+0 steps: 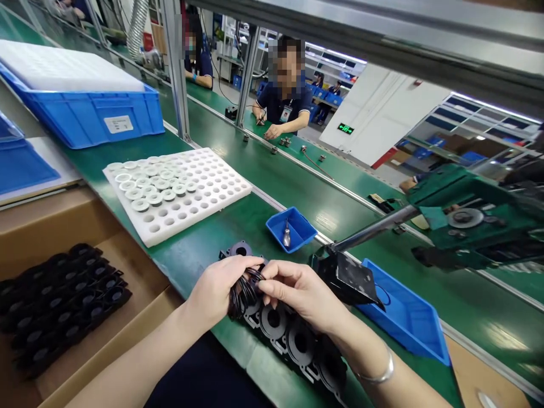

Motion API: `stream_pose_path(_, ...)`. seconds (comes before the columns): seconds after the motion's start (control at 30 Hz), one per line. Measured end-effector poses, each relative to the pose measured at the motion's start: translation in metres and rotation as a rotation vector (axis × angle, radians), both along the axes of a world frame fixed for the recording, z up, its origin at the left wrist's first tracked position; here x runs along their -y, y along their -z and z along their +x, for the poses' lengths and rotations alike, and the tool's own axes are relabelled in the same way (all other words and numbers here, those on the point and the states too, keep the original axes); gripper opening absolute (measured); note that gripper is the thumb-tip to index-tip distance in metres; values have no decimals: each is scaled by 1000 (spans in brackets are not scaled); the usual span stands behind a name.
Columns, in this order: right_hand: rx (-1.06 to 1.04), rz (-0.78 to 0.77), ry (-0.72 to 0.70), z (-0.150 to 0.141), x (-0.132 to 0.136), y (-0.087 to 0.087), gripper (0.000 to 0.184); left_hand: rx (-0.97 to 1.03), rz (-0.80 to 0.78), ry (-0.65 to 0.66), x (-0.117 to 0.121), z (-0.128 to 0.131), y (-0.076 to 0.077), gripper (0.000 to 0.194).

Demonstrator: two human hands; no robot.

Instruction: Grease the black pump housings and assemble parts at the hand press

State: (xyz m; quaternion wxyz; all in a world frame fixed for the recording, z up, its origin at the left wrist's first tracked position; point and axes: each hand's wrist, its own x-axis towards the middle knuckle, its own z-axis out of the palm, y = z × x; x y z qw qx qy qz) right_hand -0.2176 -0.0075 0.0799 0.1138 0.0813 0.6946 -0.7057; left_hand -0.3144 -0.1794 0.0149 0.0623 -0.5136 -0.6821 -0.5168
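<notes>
A coil of thin black cable point(240, 297) is bunched in my left hand point(216, 286), whose fingers are wrapped round it. My right hand point(304, 292) pinches the cable at the upper end of the bundle, thumb against fingers. Beneath both hands lies a row of black round housings point(301, 339) with open centres, running diagonally over the green work surface point(178, 266); the hands hide part of it. Beyond my fingers is a small blue bin point(272, 226) with a shiny metal piece point(287, 235) in it.
A white foam tray point(170, 228) holds many pale discs point(161, 184). Left of me, a cardboard box point(140, 283) contains black parts point(63, 306). A black device point(351, 277) and a long blue tray point(419, 326) stand at right. A co-worker point(283, 96) sits across the line.
</notes>
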Motion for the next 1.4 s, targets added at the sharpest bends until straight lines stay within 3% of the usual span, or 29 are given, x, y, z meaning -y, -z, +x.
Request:
stream_pose_path(0.17,46,-142,16,-10,0,7,36,-2,9,68,7,-8,15,38)
stream_pose_path(0.33,16,-84,73,-18,-1,9,35,167,36,132,24,-12,24,50)
stream_pose_path(0.47,-93,294,212,-37,-14,15,31,614,180,55,43,-18,16,34)
stream_pose_path(0.57,-132,648,163,-56,-23,27,27,756,218,-60,54,-26,12,19)
stream_pose_path(0.63,-132,779,102,-68,-26,36,25,658,163,-119,57,-32,12,24)
stream_pose_path(0.73,-137,844,80,-81,-25,47,23,295,20,-129,53,-40,17,29)
stream_pose_path(0.83,-151,876,74,-87,-24,53,21,-71,-95,-64,41,-45,25,33)
stream_pose_path(0.93,-173,898,62,-87,-24,55,19,-259,-176,4,29,-45,30,38)
stream_pose_path(1.1,-296,934,-12,-81,-30,59,16,-393,-308,17,25,-44,29,42)
stream_pose_path(1.27,-635,1336,-341,-75,-39,57,34,-414,-423,65,30,-44,27,46)
stream_pose_path(1.4,-747,1502,-532,-72,-47,40,31,-372,-490,111,32,-43,27,50)
